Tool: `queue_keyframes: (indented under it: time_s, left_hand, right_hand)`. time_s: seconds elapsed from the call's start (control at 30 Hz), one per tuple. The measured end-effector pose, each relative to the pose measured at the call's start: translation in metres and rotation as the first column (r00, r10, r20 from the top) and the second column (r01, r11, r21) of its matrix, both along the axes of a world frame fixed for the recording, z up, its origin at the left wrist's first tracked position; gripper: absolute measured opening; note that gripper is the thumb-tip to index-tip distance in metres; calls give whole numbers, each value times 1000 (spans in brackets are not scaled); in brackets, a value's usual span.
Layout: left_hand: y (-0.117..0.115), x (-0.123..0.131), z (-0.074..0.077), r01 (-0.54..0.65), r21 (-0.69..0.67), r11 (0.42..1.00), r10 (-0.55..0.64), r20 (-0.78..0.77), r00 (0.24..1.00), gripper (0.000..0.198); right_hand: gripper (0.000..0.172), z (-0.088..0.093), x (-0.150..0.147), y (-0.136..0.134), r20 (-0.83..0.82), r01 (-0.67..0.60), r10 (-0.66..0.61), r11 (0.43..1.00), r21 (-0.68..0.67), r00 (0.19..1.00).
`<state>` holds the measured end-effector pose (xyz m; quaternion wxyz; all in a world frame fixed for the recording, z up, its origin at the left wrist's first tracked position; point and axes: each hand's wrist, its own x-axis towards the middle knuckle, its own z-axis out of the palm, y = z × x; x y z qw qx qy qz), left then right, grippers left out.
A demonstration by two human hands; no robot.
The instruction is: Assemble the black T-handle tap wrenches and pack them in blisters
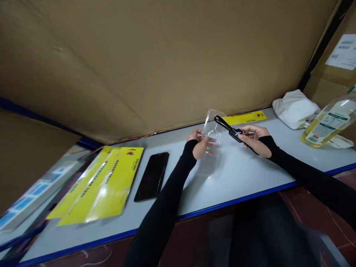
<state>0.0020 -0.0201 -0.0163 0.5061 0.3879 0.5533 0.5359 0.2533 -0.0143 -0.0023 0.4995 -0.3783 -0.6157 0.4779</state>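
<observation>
My right hand [256,140] is closed around a black spokeshave [226,124], gripping its middle, with one handle pointing up and to the left. My left hand [203,144] holds a clear plastic blister shell [213,124] with its fingers against the moulded part. The shell stands tilted over the table, and its lower part is hard to make out against the grey top. Behind both hands lies a yellow printed card [244,118].
Yellow woodworking-tool cards [111,185] lie overlapped on the left of the table [236,185], with a black phone [151,176] beside them. At the right are a bottle of yellow liquid [325,124] and a white cloth bundle [294,107]. A cardboard wall [167,63] rises behind.
</observation>
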Motion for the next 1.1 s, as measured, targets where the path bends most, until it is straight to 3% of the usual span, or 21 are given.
queue_keyframes:
  time_s: [0.13, 0.27, 0.4, 0.5, 0.63, 0.83, 1.1]
  left_hand:
    - [-7, 37, -10, -39, -78, 996, 59, 273, 960, 57]
    - [-25, 67, -5, -99, -57, 993, 115, 447, 887, 65]
    - [-36, 77, 1, -109, -19, 994, 104, 499, 860, 68]
    - [-38, 80, -2, -112, 3, 994, 94, 522, 848, 72]
    - [-40, 81, -9, -71, 21, 997, 49, 546, 836, 72]
    - [-38, 79, -15, 16, 88, 996, -61, 526, 848, 84]
    - [-35, 78, -15, 65, 111, 992, -118, 580, 806, 90]
  right_hand:
    - [47, -10, -3, 1, 69, 75, -74, 997, -14, 995]
    - [41, -15, -5, 0, 158, 120, -124, 992, 40, 980]
    - [29, -16, -5, -3, 279, 154, -235, 947, 283, 931]
    - [24, -16, -5, -7, 341, 74, -261, 877, 475, 903]
    - [24, -18, -8, -15, 373, 8, -303, 785, 620, 877]
    - [20, -22, -10, -21, 408, -53, -382, 673, 737, 829]
    - [25, -25, -4, -10, 458, -163, -312, 651, 741, 832]
